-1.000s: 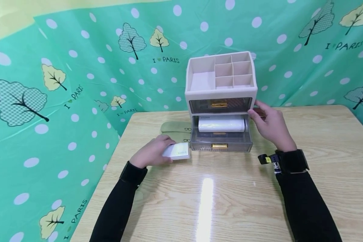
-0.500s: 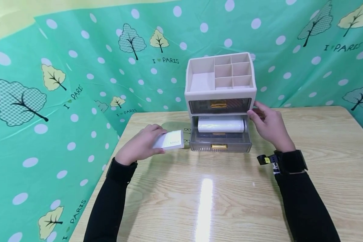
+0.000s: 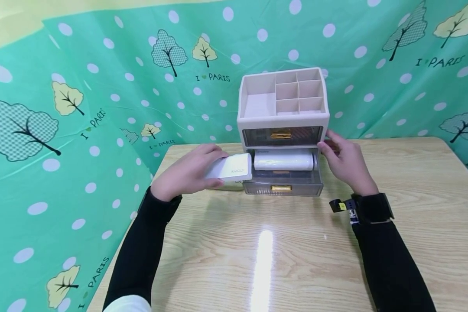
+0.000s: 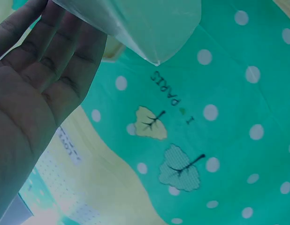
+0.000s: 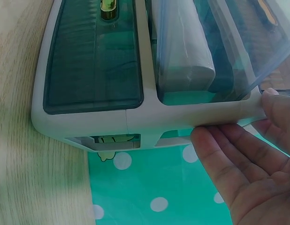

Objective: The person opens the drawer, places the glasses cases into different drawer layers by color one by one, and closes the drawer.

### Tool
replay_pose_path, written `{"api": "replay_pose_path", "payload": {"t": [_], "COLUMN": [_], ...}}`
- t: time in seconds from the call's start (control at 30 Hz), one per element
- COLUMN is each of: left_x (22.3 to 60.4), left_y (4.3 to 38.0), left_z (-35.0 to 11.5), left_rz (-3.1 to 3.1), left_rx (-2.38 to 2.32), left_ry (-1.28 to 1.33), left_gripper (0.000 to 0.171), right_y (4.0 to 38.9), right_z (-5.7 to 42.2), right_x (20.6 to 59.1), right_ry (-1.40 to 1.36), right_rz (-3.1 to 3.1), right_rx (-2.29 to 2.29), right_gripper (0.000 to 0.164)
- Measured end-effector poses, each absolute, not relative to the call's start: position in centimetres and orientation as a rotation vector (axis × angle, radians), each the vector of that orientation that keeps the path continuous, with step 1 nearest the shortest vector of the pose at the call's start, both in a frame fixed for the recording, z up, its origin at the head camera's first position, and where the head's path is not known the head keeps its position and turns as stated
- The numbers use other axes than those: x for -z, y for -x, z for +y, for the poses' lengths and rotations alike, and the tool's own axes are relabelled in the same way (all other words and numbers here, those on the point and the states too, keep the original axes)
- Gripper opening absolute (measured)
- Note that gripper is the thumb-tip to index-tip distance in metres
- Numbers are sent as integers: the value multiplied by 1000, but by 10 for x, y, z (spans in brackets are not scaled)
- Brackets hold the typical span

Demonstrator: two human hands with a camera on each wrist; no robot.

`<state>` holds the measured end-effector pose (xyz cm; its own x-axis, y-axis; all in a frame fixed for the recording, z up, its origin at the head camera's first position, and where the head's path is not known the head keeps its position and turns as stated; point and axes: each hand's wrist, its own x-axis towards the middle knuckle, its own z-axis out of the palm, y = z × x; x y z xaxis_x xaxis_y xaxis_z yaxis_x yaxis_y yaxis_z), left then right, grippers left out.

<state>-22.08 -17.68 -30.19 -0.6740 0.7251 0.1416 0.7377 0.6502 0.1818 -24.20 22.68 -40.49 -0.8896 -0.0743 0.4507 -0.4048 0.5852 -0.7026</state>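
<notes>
My left hand (image 3: 193, 170) grips a white box (image 3: 230, 167) with small lettering on it, held above the table. In the head view the box overlaps the left edge of the pulled-out lower drawer (image 3: 257, 187). The left wrist view shows the box's pale underside (image 4: 149, 28) beside the fingers. My right hand (image 3: 346, 162) rests against the right side of the white desktop organizer (image 3: 243, 125). In the right wrist view its fingers (image 5: 220, 154) lie nearly straight on the side wall, and its thumb is at the frame. Inside the drawer lies a glossy white, rounded object (image 3: 284, 160).
Green cases (image 3: 230, 186) with a glasses print lie left of the organizer, mostly hidden by my left hand and the box. Above, the dark upper drawer (image 3: 281, 136) is closed. A patterned green cloth (image 3: 218, 108) hangs behind the wooden table (image 3: 226, 255).
My left hand moved left and up with the white box, then rightward and farther up to the lower drawer's left edge. The right hand stays on the organizer.
</notes>
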Motion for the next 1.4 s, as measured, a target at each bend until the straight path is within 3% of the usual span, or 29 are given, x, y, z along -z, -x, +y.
{"api": "replay_pose_path", "payload": {"t": [0.4,0.73,1.4], "left_x": [284,292,303], "left_y": [230,236,242], "left_z": [-122,-80,-36], "left_rz": [-2712,-2663,-2670], "left_rx": [155,20,-169], "left_ry": [1394,1479,1496], "left_gripper": [68,70,69], "right_y": [245,244,244], "right_z": [230,233,233], "right_x": [408,408,409], "right_ry": [-399,-390,-404], "right_rz": [-2429,-2436,-2420], "right_rx": [-1223,-1252,-1267], "right_gripper": [47,50,51]}}
